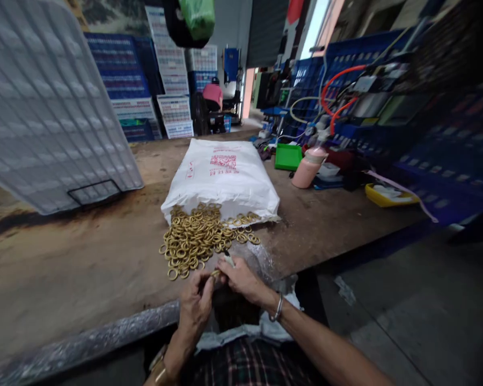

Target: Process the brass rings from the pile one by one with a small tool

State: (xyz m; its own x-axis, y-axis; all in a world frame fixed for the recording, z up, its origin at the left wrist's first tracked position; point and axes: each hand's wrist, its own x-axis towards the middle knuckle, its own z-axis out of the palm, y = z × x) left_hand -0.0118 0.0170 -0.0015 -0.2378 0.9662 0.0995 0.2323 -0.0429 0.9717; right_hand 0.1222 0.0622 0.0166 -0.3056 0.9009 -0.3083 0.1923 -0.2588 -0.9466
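Close to the table's front edge, my left hand (196,300) is closed on a brass ring (215,273), pinching it between thumb and fingers. My right hand (241,276) meets it there, its fingers wrapped round a small tool with a pale handle (229,260) and a dark tip; its exact kind is too small to make out. Just beyond both hands lies a heap of brass rings (197,236), spilling from the open mouth of a white woven sack (225,182) with red print. Below the hands, an open white bag (257,333) lies over my lap.
A white plastic crate (56,107) stands tilted at the left. To the right are a pink bottle (306,170), a green tray (288,156) and a yellow tray (390,196). Stacked crates (171,64) and a seated person in pink (213,93) are at the back.
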